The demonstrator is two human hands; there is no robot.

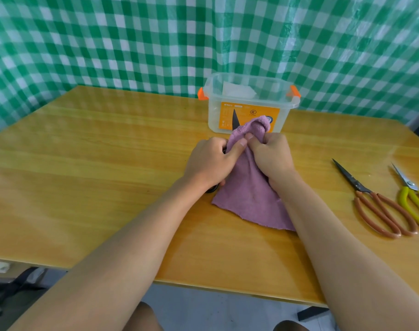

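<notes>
A purple cloth (249, 197) hangs between my two hands over the middle of the wooden table (96, 175). A dark blade tip (234, 119) pokes up out of the cloth's top edge; the rest of that pair of scissors is mostly hidden under my left hand and the cloth. My left hand (209, 162) grips the scissors' handles, with its thumb pressed on the cloth. My right hand (269, 155) pinches the bunched cloth around the blades.
A clear plastic box (249, 103) with orange latches and an orange label stands just behind my hands. At the right lie red-handled scissors (380, 209) and yellow-handled scissors (412, 199). A green checked sheet (132, 44) hangs behind the table.
</notes>
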